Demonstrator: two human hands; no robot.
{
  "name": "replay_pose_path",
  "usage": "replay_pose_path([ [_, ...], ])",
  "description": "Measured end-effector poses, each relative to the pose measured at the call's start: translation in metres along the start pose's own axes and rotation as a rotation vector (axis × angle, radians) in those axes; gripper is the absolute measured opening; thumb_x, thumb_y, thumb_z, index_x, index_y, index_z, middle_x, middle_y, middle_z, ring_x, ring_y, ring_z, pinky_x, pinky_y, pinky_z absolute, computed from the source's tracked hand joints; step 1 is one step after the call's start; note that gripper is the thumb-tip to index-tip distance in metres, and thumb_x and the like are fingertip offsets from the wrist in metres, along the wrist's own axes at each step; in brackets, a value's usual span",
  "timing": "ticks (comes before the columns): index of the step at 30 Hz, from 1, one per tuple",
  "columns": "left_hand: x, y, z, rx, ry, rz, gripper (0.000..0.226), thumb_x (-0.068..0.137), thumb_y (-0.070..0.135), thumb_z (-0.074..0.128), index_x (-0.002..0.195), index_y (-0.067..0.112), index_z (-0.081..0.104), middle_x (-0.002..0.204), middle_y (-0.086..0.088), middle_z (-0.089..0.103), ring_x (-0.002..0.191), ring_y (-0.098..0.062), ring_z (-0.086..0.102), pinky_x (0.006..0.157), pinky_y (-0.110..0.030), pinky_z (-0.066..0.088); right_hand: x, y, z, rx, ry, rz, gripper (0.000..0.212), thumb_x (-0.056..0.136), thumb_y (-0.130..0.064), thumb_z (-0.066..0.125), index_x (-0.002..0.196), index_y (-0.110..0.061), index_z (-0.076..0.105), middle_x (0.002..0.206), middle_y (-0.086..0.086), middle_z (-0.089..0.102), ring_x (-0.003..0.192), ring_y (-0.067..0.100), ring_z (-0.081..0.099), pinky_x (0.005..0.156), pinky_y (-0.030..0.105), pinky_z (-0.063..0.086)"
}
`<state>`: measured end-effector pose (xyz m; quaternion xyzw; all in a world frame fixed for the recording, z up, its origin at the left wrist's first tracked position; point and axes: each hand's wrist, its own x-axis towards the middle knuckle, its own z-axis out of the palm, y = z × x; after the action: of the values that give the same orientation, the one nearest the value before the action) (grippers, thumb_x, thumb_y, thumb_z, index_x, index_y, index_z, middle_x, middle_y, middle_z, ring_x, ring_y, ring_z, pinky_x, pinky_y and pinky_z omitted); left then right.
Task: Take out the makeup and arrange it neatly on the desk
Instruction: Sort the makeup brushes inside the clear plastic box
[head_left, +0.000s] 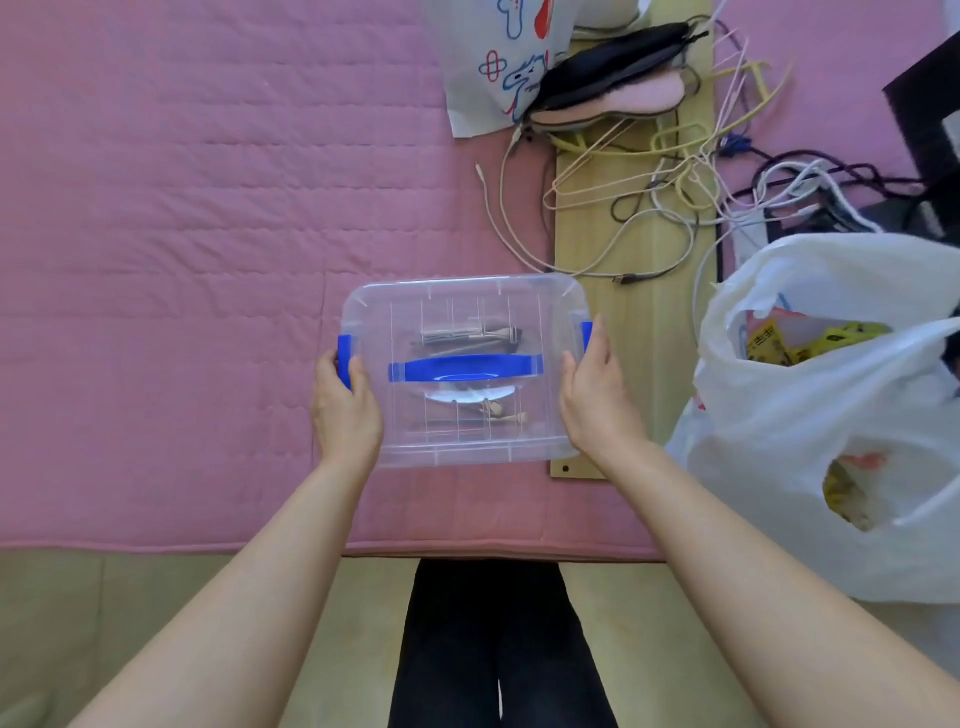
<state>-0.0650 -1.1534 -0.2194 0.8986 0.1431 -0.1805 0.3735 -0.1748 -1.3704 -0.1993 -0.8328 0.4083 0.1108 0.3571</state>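
Pink quilt (182, 234) covers surface; clear box (464, 371) sits on it near front edge, lid on, blue handle (466, 368) across top. Makeup (470, 336) dimly seen inside box, items not distinguishable. Left hand (345, 408) grips blue latch (345, 358) on box's left side, thumb on lid. Right hand (595, 395) presses flat against box's right side, fingers straight by other latch (586, 335). Right of box: wooden board (631, 312), tangled cables (691, 176), white plastic bag (831, 415).
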Motion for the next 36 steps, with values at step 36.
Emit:
replay_pose_path([
  [36,0.018,-0.010,-0.007,-0.154,0.091,-0.136,0.044,0.098,0.023,0.034,0.141,0.028,0.041,0.119,0.007,0.060,0.118,-0.021,0.051,0.105,-0.039,0.037,0.006,0.030,0.013,0.140,0.221,0.173,0.041,0.101,-0.016,0.028,0.140,-0.017,0.039,0.135,0.005,0.054,0.116,0.029,0.051,0.081,0.028,0.032],
])
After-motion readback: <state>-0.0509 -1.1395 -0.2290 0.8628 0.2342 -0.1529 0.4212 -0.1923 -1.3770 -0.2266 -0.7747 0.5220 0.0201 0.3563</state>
